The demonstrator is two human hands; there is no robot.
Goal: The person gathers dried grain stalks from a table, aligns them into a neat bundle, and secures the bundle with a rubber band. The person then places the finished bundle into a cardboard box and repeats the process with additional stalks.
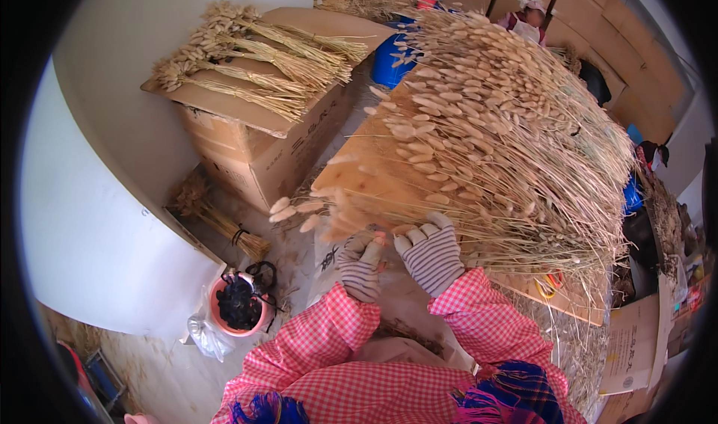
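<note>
Both hands wear striped knit gloves with bare fingertips. My left hand (362, 265) is closed at the near edge of the table, around a small bunch of dried bunny tail grass (340, 213). The fluffy heads of that bunch point up and left, smeared by motion. Just to its right, my right hand (431, 255) has its fingers curled beside the near edge of the big pile; what they hold, if anything, is hidden. The large pile of dried bunny tail grass (493, 125) covers most of the wooden table (366, 151), heads to the left and stems to the right.
Tied bunches (262, 61) lie on a cardboard box (262, 158) at the far left. Another bunch (217, 214) rests on the floor near a pink bucket (254, 321) with black ties. Yellow-handled scissors (551, 284) lie at the table's right. Another person (526, 24) is at the back.
</note>
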